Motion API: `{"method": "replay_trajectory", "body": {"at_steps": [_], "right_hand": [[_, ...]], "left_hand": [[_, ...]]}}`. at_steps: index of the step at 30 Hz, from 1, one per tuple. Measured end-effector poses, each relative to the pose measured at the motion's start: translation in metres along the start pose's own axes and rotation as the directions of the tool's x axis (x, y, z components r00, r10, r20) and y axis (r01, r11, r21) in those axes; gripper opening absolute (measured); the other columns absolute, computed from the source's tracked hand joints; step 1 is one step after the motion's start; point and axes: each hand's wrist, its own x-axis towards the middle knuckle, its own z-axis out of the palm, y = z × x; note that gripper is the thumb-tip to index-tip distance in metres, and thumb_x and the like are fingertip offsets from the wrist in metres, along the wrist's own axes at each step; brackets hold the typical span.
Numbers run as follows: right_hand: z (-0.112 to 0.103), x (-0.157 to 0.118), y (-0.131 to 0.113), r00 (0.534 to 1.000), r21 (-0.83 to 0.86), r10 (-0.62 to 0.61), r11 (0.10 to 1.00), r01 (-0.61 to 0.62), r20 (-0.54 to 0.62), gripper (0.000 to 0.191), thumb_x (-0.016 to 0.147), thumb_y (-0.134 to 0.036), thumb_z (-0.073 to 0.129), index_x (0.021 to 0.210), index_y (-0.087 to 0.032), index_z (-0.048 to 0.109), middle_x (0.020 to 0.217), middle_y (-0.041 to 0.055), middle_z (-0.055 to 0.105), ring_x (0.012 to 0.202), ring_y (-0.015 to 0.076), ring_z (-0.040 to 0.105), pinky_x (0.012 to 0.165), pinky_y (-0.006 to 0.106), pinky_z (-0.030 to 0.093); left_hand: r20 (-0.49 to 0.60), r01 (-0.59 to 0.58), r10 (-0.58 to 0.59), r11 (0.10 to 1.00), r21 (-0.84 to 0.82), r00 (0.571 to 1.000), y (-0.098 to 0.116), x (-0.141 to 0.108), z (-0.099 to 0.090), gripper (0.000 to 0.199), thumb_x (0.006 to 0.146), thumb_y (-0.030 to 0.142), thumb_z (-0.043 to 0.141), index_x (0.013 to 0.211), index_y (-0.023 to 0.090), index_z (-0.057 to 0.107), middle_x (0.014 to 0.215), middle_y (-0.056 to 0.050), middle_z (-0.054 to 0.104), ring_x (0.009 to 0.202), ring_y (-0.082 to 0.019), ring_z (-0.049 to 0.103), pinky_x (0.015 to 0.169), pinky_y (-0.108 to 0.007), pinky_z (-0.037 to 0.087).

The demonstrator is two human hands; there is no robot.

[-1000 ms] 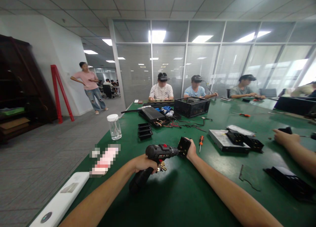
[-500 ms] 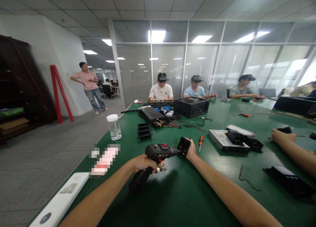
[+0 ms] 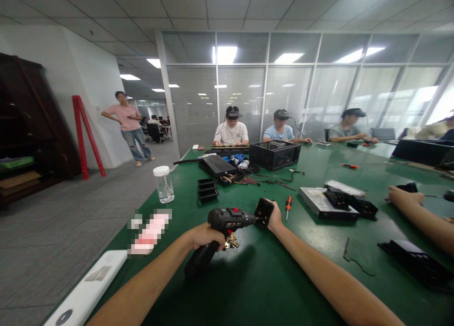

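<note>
My left hand (image 3: 209, 236) is closed round the grip of a black power drill (image 3: 229, 218), which points right. The drill's tip meets the face of a black part (image 3: 263, 211), held tilted by my right hand (image 3: 274, 217). Small brass-coloured pieces (image 3: 233, 242) lie on the green table (image 3: 248, 288) beneath the drill. An orange screwdriver (image 3: 288, 204) rests just right of my right hand. Beyond the drill sit several black trays (image 3: 207, 190) in a row.
Left are a clear jar (image 3: 165, 186) and a long white object (image 3: 94, 283). A metal box (image 3: 326, 205) with black parts lies right, near another person's hand (image 3: 406, 196). A black case (image 3: 275, 154) stands farther back; people sit behind it.
</note>
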Motion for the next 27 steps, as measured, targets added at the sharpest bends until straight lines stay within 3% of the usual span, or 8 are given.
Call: {"method": "replay_trajectory", "body": {"at_steps": [7, 18, 27], "right_hand": [[-0.005, 0.0072, 0.0053, 1.0, -0.004, 0.018, 1.0, -0.018, 0.015, 0.025, 0.069, -0.039, 0.049, 0.079, -0.02, 0.061, 0.057, -0.0017, 0.06, 0.051, 0.017, 0.057, 0.049, 0.03, 0.046], [-0.0017, 0.0018, 0.0024, 1.0, -0.005, 0.002, 1.0, -0.001, 0.015, 0.022, 0.07, -0.039, 0.05, 0.078, -0.021, 0.061, 0.054, -0.0025, 0.059, 0.052, 0.0175, 0.058, 0.05, 0.03, 0.047], [0.0005, 0.0016, 0.0, 1.0, -0.008, 0.017, 1.0, -0.017, -0.005, 0.024, 0.069, -0.038, 0.047, 0.078, -0.02, 0.061, 0.052, -0.0031, 0.057, 0.042, 0.0147, 0.05, 0.042, 0.027, 0.041]], "left_hand": [[-0.061, 0.02, -0.017, 0.998, 0.053, 0.998, -0.0081, 0.0036, -0.0043, 0.009, 0.049, 0.01, 0.055, 0.057, 0.011, 0.059, 0.052, 0.0, 0.053, 0.048, -0.011, 0.044, 0.048, -0.024, 0.035], [-0.044, 0.005, -0.002, 0.998, 0.069, 0.999, -0.0059, 0.0026, -0.0027, 0.007, 0.049, 0.01, 0.055, 0.056, 0.012, 0.058, 0.054, 0.001, 0.052, 0.051, -0.011, 0.046, 0.05, -0.024, 0.036], [-0.023, 0.0, 0.001, 0.999, 0.054, 1.0, -0.0033, 0.0013, -0.0007, 0.012, 0.051, 0.01, 0.055, 0.063, 0.011, 0.059, 0.055, 0.001, 0.053, 0.05, -0.011, 0.045, 0.051, -0.024, 0.036]]}}
